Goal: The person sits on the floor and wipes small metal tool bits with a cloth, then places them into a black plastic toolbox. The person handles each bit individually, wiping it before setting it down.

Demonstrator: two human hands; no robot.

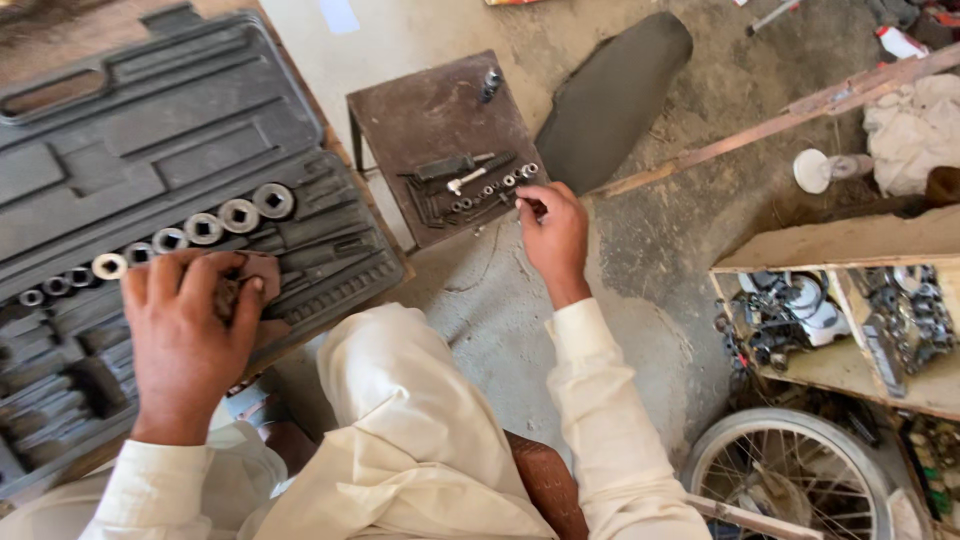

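Observation:
My left hand [190, 335] rests inside an open grey socket-set case [150, 130], fingers curled over a small dark part just below a row of shiny sockets [200, 228]. My right hand [553, 232] reaches forward to the near edge of a small rusty metal stool [420, 110] and pinches a small dark piece among the bolts, sockets and hex keys [470, 190] lying there. My knees in pale cloth sit between the two hands.
A black motorcycle seat [610, 95] lies on the concrete floor behind the stool. A wooden box of metal parts [850, 320] stands at the right, a spoked wheel [790, 470] below it, and a wooden strip [800, 105] with white cloth beyond.

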